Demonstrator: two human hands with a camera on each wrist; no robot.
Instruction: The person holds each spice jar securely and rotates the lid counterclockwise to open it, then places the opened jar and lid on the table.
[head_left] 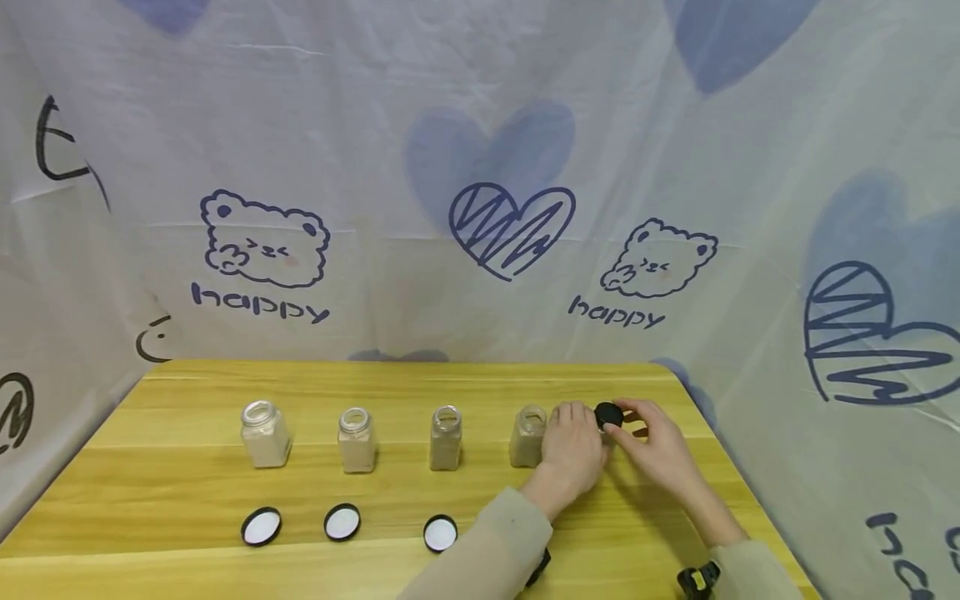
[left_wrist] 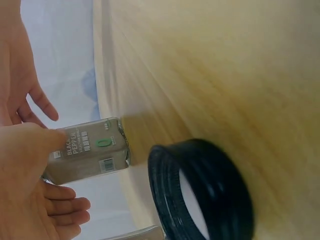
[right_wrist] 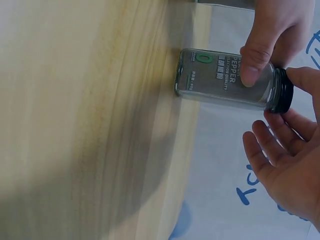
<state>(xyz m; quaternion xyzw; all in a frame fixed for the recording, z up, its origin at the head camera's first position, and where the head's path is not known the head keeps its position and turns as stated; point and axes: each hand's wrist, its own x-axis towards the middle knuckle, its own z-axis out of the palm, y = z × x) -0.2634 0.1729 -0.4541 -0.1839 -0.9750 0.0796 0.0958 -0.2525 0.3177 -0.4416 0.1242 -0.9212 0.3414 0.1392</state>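
A glass jar of ground black pepper, labelled in white and green, stands upright at the right end of a row of jars. My left hand grips its body, the thumb lying across the label in both wrist views. A black screw lid sits on the jar's mouth. My right hand pinches this lid between thumb and index finger at its rim, while the other fingers are spread beside it. In the head view the left hand hides most of the held jar.
Left of the hands stand several uncapped powder jars, including a greyish one closest and a paler one farthest left. Upturned black lids with white liners, such as the leftmost lid, lie before them on the wooden table. A printed curtain hangs behind.
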